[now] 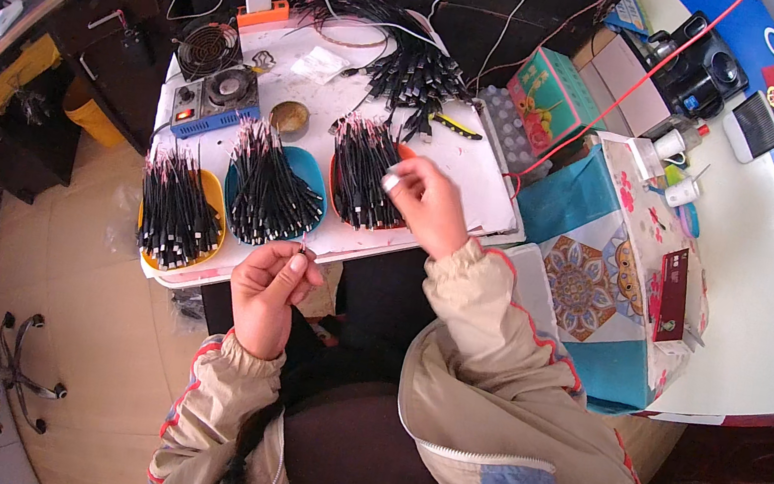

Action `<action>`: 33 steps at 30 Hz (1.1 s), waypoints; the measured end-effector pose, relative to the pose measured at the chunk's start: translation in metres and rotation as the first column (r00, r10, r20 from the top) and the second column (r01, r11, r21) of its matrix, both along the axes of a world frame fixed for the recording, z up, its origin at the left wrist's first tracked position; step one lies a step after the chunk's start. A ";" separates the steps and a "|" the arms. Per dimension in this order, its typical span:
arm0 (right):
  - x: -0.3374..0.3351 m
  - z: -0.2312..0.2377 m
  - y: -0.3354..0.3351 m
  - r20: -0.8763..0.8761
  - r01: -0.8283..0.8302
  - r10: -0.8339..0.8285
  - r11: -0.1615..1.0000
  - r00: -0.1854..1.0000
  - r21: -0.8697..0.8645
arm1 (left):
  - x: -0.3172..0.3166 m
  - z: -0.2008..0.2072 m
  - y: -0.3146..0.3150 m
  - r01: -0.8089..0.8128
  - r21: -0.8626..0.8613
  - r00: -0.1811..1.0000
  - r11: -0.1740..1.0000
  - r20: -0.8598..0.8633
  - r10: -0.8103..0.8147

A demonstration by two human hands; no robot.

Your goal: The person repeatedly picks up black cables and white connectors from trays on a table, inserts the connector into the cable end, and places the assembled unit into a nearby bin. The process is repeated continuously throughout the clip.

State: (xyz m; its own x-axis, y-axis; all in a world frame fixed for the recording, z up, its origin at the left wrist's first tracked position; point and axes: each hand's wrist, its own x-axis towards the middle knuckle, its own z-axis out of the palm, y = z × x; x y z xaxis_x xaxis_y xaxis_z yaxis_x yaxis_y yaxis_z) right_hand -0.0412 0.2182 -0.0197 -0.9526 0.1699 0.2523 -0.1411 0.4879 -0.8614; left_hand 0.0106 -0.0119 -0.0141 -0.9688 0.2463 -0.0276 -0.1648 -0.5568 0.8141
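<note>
My left hand (270, 292) is closed in a pinch just in front of the table edge. A thin pinkish wire end (303, 245) sticks up between its thumb and forefinger; the rest of it is hidden. Over the right side of the red tray (403, 153) hangs my right hand (430, 210), its fingers bent together. Something white shows at its fingertips, and whether it holds anything is unclear. Beneath it lie short black cables (363, 172) with pink wire ends. Similar cable bundles fill the blue tray (315, 170) and the yellow tray (218, 190).
Behind the trays stand a blue soldering unit (216, 104), a small round tin (289, 117) and a fan (207, 51). A large cable pile (414, 74) and yellow-black cutters (456, 126) lie at the back. A green-pink box (546, 100) stands to the right.
</note>
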 end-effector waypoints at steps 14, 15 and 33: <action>-0.014 -0.003 0.021 0.128 0.103 -0.123 0.982 0.984 0.156 | -0.001 0.000 0.008 0.014 0.019 0.997 1.000 0.079 -0.016; -0.007 0.001 0.016 0.114 0.053 -0.052 0.999 0.992 -0.006 | -0.003 0.002 0.011 -0.003 0.049 0.996 0.999 0.088 -0.001; 0.081 0.053 -0.027 -0.078 -0.386 0.383 0.858 0.920 -0.339 | 0.009 0.036 0.036 0.016 0.132 0.999 0.991 -0.038 -0.011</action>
